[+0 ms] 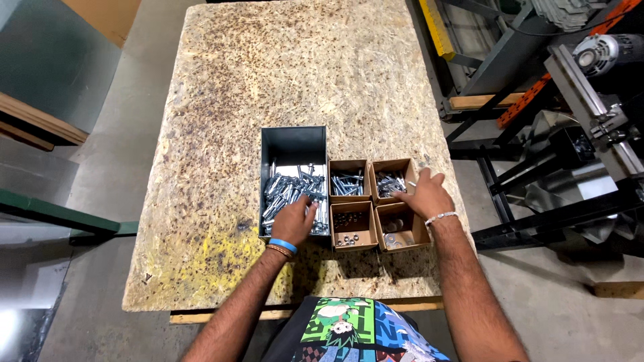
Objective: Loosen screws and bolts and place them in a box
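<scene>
Two hands working: my left hand (293,220) digs, fingers curled, into the metal bin (294,144) of bolts (282,191); right hand (424,194) spread open over cardboard boxes (392,175); I'd pinch single bolts cleanly.

Your tabletop (288,87) is pale tan chipboard speckled with dark brown flecks, with a yellow stain near the front edge. The bin (294,144) is dark grey, its bolts (285,191) bright silver. The four small boxes (372,204) are plain brown cardboard (silver hardware glints in each). Your left hand (293,221) wears a blue wristband and a brown one, your right hand (424,196) a white beaded bracelet. Your shirt (349,332) carries a green, blue and black cartoon print.
</scene>
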